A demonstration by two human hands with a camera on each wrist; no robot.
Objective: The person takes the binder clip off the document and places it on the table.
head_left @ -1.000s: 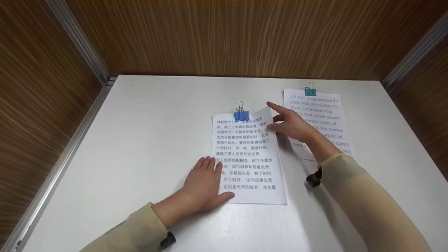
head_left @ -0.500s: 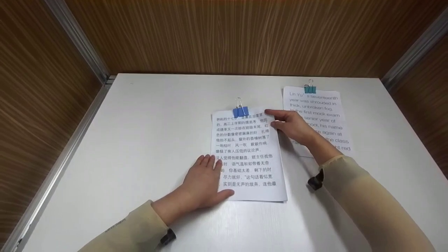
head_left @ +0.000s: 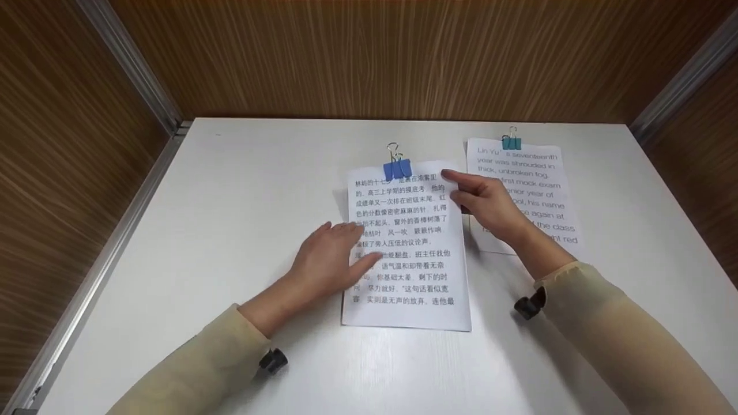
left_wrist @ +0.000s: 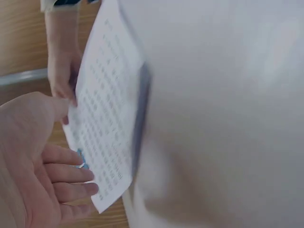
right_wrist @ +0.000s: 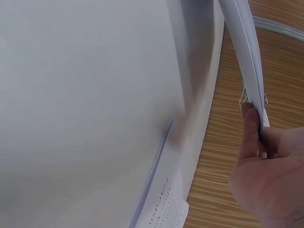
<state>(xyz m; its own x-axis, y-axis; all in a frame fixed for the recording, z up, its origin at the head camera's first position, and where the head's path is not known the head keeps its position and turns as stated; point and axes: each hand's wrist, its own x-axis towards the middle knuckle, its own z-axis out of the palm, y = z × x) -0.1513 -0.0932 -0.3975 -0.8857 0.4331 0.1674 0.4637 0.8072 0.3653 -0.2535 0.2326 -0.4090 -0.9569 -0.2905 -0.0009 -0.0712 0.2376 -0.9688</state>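
A stack of printed sheets (head_left: 409,248) with Chinese text is held at its top by a blue binder clip (head_left: 397,169). My right hand (head_left: 490,207) pinches the stack's right edge near the upper corner. In the right wrist view the sheets (right_wrist: 242,42) stand edge-on between thumb and fingers of that hand (right_wrist: 275,166), raised off the table. Over the stack's left edge lies my left hand (head_left: 326,253), its fingers extended. The left wrist view has this hand (left_wrist: 23,152) with its palm toward the sheets (left_wrist: 107,95); whether it touches them I cannot tell.
To the right, partly behind my right hand, a second stack of sheets (head_left: 542,202) with English text lies on the white table (head_left: 248,190). A teal binder clip (head_left: 511,143) grips its top. Wood-grain panels (head_left: 369,57) stand behind and at both sides.
The Chinese stack has risen and shifted slightly away from me, its upper right corner now flat. My left hand has moved up from the lower left edge. The right hand now pinches the edge.
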